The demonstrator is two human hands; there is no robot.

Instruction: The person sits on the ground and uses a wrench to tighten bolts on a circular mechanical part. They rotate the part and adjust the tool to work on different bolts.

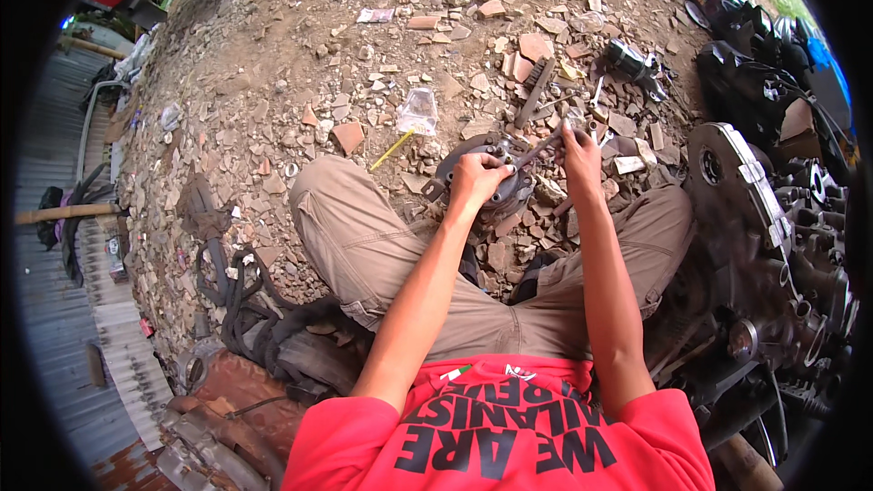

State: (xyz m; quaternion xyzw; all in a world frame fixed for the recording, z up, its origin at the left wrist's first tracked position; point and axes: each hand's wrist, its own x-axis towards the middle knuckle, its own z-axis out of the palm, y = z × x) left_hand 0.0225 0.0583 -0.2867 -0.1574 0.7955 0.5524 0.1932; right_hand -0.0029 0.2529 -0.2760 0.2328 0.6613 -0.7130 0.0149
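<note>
Left hand (475,175) grips the round metal disc (491,184); right hand (579,147) clenches a wrench (538,149) on it. Engine block (773,245) sits right, rubble (364,64) all around.

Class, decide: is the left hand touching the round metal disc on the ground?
Touching. The head view shows the left hand resting with its fingers curled on top of the round metal disc, no gap between them.

A round, dark metal disc part (491,184) lies flat on rubble — a slim wrench (536,147) angled across it.
</note>
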